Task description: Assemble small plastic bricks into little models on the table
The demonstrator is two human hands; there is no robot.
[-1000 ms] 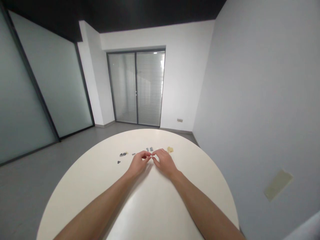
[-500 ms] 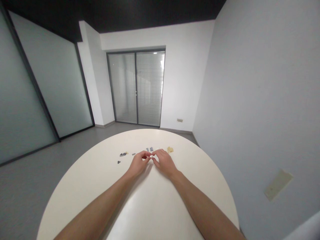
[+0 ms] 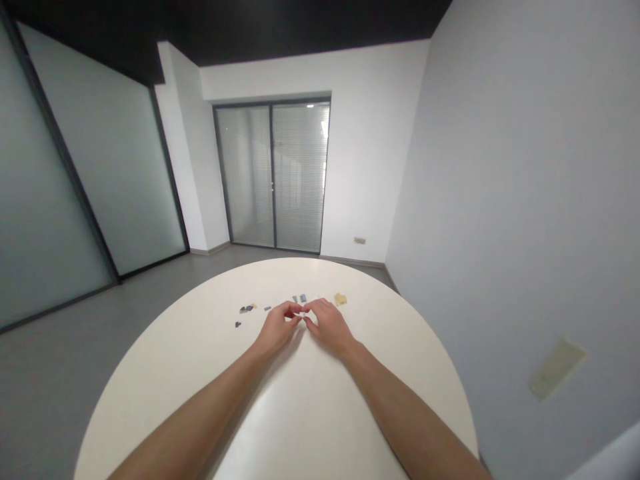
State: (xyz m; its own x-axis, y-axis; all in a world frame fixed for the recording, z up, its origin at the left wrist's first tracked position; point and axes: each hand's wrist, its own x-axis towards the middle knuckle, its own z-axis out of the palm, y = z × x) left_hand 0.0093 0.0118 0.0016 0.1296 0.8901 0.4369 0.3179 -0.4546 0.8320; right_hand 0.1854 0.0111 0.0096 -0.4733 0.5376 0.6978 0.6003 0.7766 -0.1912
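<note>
Over the round white table (image 3: 300,413) my left hand (image 3: 280,325) and my right hand (image 3: 327,323) meet fingertip to fingertip. Between them sits a small white piece (image 3: 303,314), pinched by the thumbs and fingers of both hands; its kind is too small to make out. Just beyond the fingertips lie two small grey-blue pieces (image 3: 303,298). A tan, yellowish cluster of pieces (image 3: 341,299) rests past my right hand. Left of my left hand are a small grey piece (image 3: 267,308) and a group of dark pieces (image 3: 246,309).
A lone small black piece (image 3: 238,325) lies on the table's left part. Behind the table stands a glazed double door with blinds (image 3: 300,180). A plain wall (image 3: 510,200) runs close on the right, and frosted glass panels (image 3: 100,153) line the left.
My thumbs and fingertips have shifted very slightly around the small white piece. Both arms and the pieces on the table stay where they were.
</note>
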